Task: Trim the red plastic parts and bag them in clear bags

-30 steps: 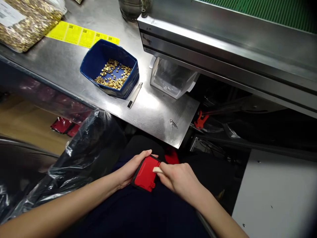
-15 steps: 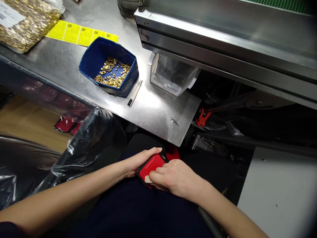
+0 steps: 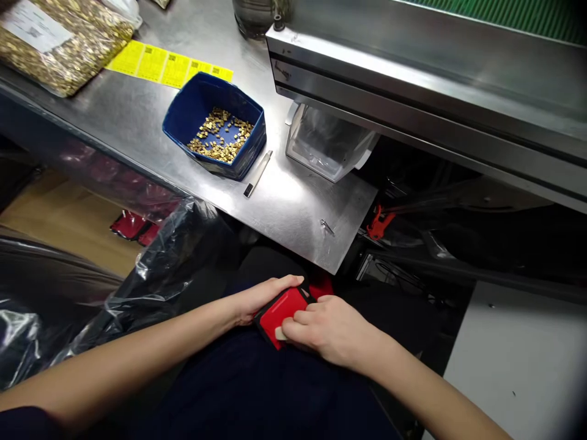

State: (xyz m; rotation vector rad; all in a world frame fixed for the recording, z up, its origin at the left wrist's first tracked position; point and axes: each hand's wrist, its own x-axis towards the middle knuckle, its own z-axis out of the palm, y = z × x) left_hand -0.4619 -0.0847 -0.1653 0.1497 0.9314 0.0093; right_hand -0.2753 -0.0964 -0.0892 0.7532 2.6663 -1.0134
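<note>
Over my lap, a flat red piece with black edging (image 3: 283,310) is gripped by my left hand (image 3: 265,298), its thumb along the upper edge. It looks like a small case or pouch; its exact kind is unclear. My right hand (image 3: 326,329) is closed, and its bent fingers press against the right side of the red piece. A small pale, off-white tab (image 3: 280,333) sticks out from under the right fingers onto the red face. What the tab belongs to is hidden. More red material (image 3: 321,286) shows behind the hands.
On the metal bench (image 3: 293,235) are a blue bin (image 3: 183,116) of small brass parts, a pale cutter-like tool (image 3: 258,174), nail clippers (image 3: 327,227), a yellow label strip (image 3: 160,66) and a bag of brass parts (image 3: 87,36). A conveyor frame (image 3: 413,104) overhangs a clear bin (image 3: 321,146).
The whole view has shifted slightly, so the bench items appear farther right. Both hands keep their hold; the tab and right fingers sit slightly farther in from the red piece's lower edge.
</note>
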